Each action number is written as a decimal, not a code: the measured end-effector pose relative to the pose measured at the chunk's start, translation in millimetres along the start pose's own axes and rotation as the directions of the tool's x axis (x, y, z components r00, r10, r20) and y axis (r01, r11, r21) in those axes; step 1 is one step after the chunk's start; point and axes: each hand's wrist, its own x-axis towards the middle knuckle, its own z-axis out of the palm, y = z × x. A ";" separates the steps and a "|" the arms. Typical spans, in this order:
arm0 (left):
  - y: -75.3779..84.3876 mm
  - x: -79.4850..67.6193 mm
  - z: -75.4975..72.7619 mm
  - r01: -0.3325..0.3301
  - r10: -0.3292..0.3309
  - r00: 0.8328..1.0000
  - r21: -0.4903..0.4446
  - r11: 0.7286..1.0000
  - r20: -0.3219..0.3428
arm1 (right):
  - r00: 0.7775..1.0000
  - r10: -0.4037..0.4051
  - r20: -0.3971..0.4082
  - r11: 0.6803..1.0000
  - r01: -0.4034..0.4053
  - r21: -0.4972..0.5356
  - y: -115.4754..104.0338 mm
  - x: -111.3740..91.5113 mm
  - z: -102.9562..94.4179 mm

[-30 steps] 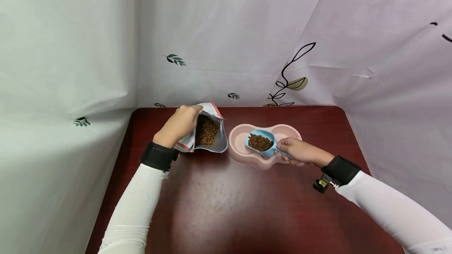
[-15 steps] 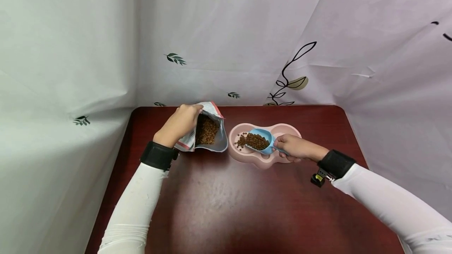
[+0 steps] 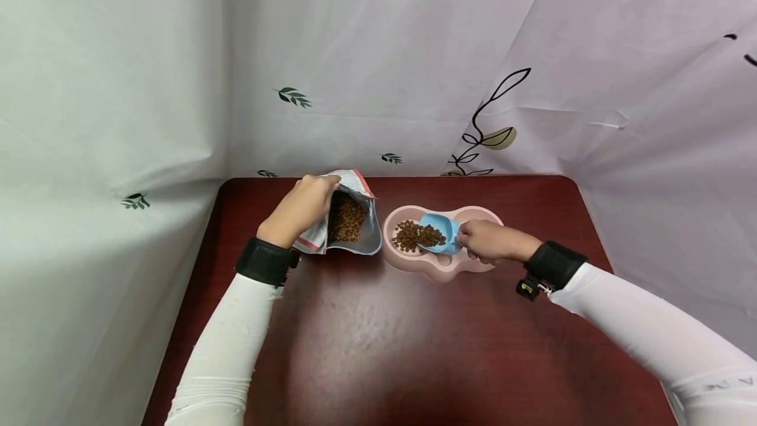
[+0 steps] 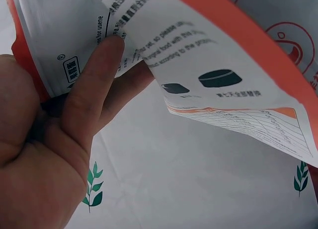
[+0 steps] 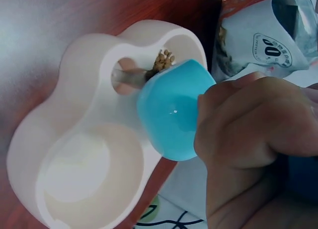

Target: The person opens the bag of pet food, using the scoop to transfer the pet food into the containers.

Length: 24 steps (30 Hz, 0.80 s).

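Observation:
My left hand [image 3: 303, 208] pinches the top edge of a pet food bag [image 3: 371, 232], whose mouth gapes toward me with brown kibble [image 3: 346, 217] inside. In the left wrist view, thumb and fingers hold the printed bag wall [image 4: 213, 55]. My right hand [image 3: 492, 240] grips the handle of a blue scoop [image 3: 437, 223], tipped over the left bowl of a pink double pet bowl [image 3: 442, 275]. Kibble lies in that bowl and also on the scoop's front. In the right wrist view, the scoop [image 5: 171, 112] hides part of the bowl; its handle is covered by my hand.
The dark red table [image 3: 378, 347] carries the bag and the double bowl side by side near its back edge. Patterned white cloth [image 3: 378, 71] hangs behind and at both sides. The right-hand bowl [image 5: 79, 169] shows a bare bottom.
My right hand has moved slightly left and tilted the scoop, and kibble has slid out into the left bowl. My left hand and the bag stay where they were.

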 end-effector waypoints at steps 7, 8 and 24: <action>0.1 0.5 -0.6 -0.002 0.002 1.000 0.000 1.000 0.001 | 1.000 -0.007 0.000 0.981 0.007 -0.192 -15.4 -0.3 -6.5; 0.2 0.5 -0.8 -0.002 0.002 1.000 -0.001 1.000 0.001 | 1.000 -0.018 -0.001 0.977 0.018 -0.214 -16.9 -0.6 -7.2; -0.2 -0.6 2.1 -0.005 0.005 1.000 -0.008 1.000 -0.002 | 0.970 -0.196 -0.141 0.929 0.138 -0.345 -16.5 -7.9 -6.9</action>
